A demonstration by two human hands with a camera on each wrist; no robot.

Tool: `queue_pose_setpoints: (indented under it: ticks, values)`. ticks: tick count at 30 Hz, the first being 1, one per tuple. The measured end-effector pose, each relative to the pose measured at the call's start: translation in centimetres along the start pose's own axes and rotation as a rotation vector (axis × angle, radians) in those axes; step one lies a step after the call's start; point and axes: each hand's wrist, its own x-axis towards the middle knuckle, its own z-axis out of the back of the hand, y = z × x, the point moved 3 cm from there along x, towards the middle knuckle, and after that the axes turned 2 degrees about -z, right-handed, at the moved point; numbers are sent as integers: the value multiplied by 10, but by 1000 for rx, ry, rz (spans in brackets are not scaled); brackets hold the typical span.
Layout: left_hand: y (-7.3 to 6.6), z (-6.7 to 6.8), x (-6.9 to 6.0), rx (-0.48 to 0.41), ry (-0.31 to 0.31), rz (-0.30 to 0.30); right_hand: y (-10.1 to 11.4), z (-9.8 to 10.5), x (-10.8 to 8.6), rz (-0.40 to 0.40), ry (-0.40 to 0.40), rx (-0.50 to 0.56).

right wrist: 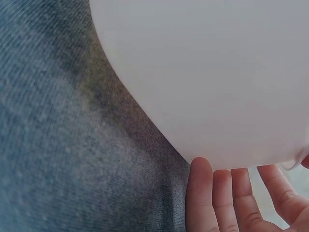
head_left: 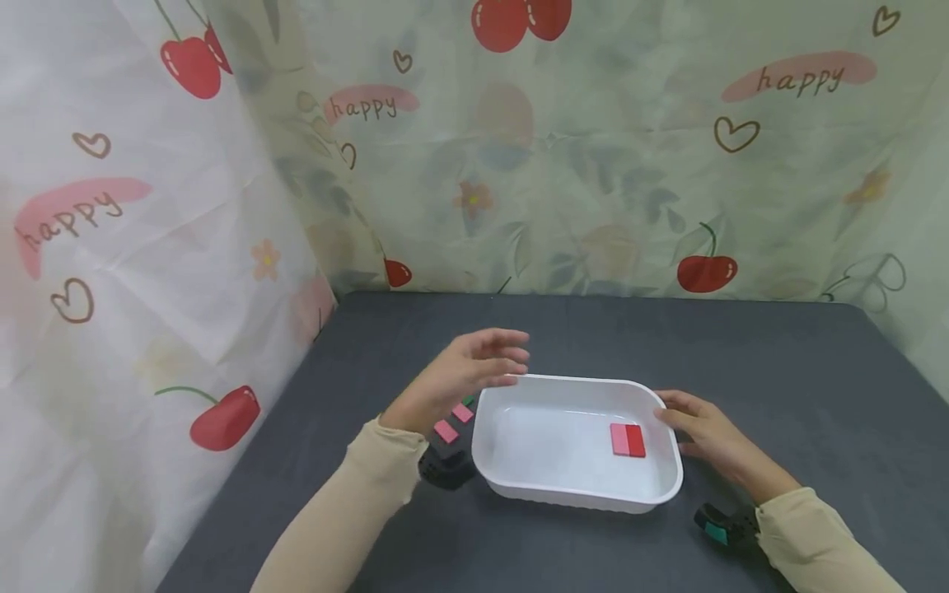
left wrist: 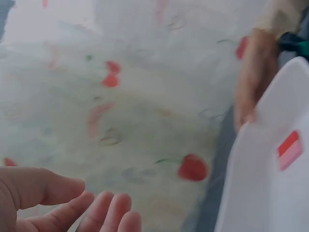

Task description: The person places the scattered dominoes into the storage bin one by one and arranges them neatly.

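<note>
A white tray (head_left: 549, 473) stands on the dark table, with a pink block (head_left: 619, 439) and a red block (head_left: 635, 441) side by side in its right half. My right hand (head_left: 708, 432) grips the tray's right end, thumb at the rim and fingers against the outer wall, as the right wrist view shows of the fingers (right wrist: 222, 198). Above the tray's back left corner my left hand (head_left: 478, 366) is held with fingers loosely extended and nothing between them; in the left wrist view this hand (left wrist: 72, 205) is also empty.
Left of the tray lie two pink blocks (head_left: 446, 431) and a green block (head_left: 468, 400), partly under the left forearm. Each wrist wears a black band, one (head_left: 445, 468) near the tray's left side. A patterned curtain (head_left: 593, 165) hangs behind the table.
</note>
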Motion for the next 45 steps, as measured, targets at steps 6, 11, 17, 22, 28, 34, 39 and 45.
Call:
queue_pose_setpoints:
  ticks: [6,11,17,22,28,34,39,45]
  values:
    - [9,47,-28,28,-248,-82,1,-1,0,-16,-6,-2]
    - [37,61,-39,47,-355,-31,1,-1,0,-19,-5,-2]
    - [81,60,-46,95,-448,29,2,-1,1,-3,-1,1]
    - [112,60,-50,166,-477,83,2,-1,1,-1,6,-2]
    - [134,60,-51,271,-455,148,1,-1,1,-9,-1,3]
    - [142,62,-49,349,-451,186,0,-1,2,-21,-1,4]
    - [143,62,-44,418,-451,211,1,-1,1,-25,-5,6]
    - [140,60,-41,483,-439,211,2,0,1,-9,-4,12]
